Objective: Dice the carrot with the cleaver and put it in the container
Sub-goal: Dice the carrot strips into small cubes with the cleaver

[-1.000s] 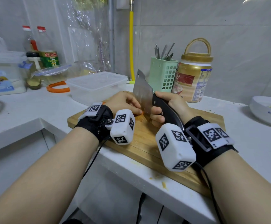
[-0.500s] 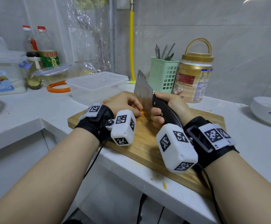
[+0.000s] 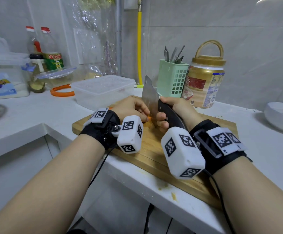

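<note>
We see both hands working on the rectangular wooden cutting board [image 3: 154, 159], which sits on the white countertop [image 3: 36, 115] near its front edge.

Right hand [image 3: 174, 112] is wrapped around the black handle of the steel cleaver [image 3: 150, 100] — fingers curled under, thumb on top. Blade stands on edge, its tip tilted up toward the wall, its lower edge down at the board between the two hands.

Left hand [image 3: 130, 107] is curled knuckles-up just left of the blade, fingertips tucked down onto the orange carrot [image 3: 148, 118]. Only a small orange sliver shows between the fingers and the blade; the rest is hidden under the hand, so we cannot tell how much is cut.

The clear rectangular plastic container [image 3: 103, 90] sits on the counter behind the board's far left corner, touching or just beside it — open top. Whether any carrot is in it we cannot tell.

Both wrists carry black straps with white marker blocks [image 3: 130, 134], cables trailing off them.

Background, along the tiled wall:
- pale green perforated utensil holder [image 3: 173, 78] with metal utensils, right behind the cleaver
- gold-lidded jar [image 3: 205, 81] with a looped handle, just right of the holder
- white patterned bowl [image 3: 281, 117] at far right
- orange ring [image 3: 61, 92] left of the container
- oil bottles [image 3: 51, 53] and a clear storage box [image 3: 4, 73] at far left

Small yellowish scraps lie on the counter edge in front of the board.
</note>
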